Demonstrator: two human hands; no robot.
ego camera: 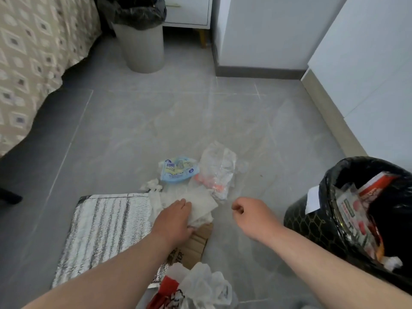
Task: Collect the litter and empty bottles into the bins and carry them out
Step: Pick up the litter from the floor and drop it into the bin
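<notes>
Litter lies on the grey floor: white crumpled tissues [200,205], a blue-and-white wrapper [178,169], a clear plastic bag with orange bits [217,172], a silver foil bag [104,230], brown cardboard [197,238] and a white plastic bag with red packaging [196,286] near the bottom edge. My left hand [172,219] lies on the tissues, its thumb curled under them. My right hand [252,216] hovers just right of the pile, fingers curled, holding nothing. A black patterned bin [312,224] with a black liner stands at my right, holding wrappers.
A grey bin [145,47] with a black liner stands at the back by a white nightstand [189,12]. A bed with a patterned cover [33,59] fills the left side. White wall panels [367,85] run along the right. Open grey floor lies between.
</notes>
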